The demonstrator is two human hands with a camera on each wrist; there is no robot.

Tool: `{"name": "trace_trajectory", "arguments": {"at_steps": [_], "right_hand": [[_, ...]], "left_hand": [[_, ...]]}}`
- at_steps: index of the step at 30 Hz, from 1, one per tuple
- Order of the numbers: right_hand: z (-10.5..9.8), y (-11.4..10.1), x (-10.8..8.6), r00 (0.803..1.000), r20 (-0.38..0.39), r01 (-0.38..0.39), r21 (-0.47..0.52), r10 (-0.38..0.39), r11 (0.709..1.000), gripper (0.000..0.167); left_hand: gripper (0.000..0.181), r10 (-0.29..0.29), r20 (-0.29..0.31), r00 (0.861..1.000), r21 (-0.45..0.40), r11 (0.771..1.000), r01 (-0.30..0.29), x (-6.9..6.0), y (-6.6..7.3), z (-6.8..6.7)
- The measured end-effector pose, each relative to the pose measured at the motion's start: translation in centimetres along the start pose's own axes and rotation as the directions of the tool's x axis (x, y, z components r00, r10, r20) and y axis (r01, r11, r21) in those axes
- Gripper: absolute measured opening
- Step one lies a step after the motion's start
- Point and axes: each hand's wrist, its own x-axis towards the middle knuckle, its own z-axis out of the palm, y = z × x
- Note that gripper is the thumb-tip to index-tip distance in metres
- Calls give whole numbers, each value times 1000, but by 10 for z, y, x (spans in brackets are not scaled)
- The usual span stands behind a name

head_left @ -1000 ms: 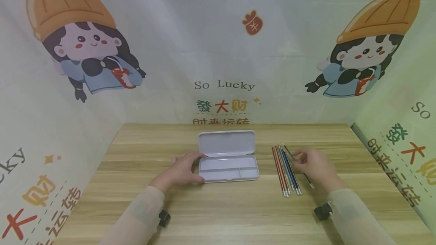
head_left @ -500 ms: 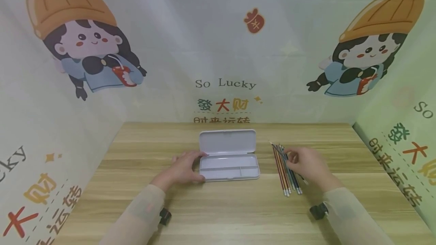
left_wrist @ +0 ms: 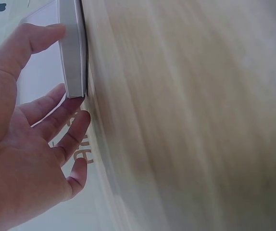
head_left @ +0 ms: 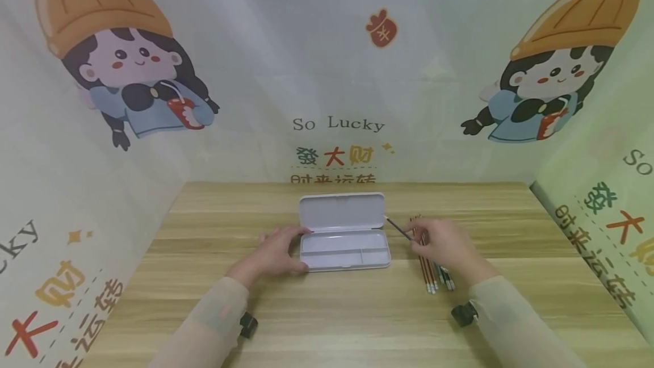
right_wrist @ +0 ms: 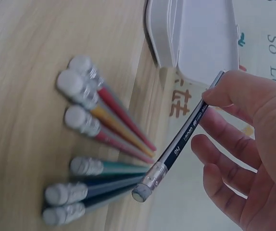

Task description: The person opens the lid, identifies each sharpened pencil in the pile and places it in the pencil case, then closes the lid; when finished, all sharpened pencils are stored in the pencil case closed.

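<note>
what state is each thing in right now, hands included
pencil case: open, resting on the table
lid: swung back from the case
dark pencil: pinched, eraser end up off the table
other pencils: six, lying on the table
left hand: gripping the case's left end
right hand: pinching the dark pencil

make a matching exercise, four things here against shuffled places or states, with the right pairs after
1. dark slim pencil with printed lettering
2. white rectangular hinged case
3. bare left hand
4. loose red, yellow, green and dark pencils

A. lying together on the wood-grain table
B. lid open
C. pinched by the right hand
D. at the case's end

Pairs: 1-C, 2-B, 3-D, 4-A
</note>
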Motion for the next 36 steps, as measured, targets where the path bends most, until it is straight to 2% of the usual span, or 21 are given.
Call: {"name": "trace_trajectory", "arguments": {"at_steps": [6,16,25,29,36], "right_hand": [[3,-7,4,999,-6,38,-12,-38,999,28],[14,-27,24,986,-32,165,-27,-166,986,24],[23,-44,41,968,7,252,-45,-252,967,21],[26,-50,48,965,25,264,-84,-263,961,21],[34,-60,59,956,78,289,-89,-283,953,18]], "left_hand": [[84,2,-2,1000,-1,1000,-2,0,1,2],[83,17,-7,1000,-4,1000,-17,-2,2,-2],[82,2,1,1000,-4,1000,-2,-1,1,0],[83,2,-5,1000,7,1000,-2,-2,3,0],[83,3,-6,1000,19,1000,-3,-1,5,0]]}}
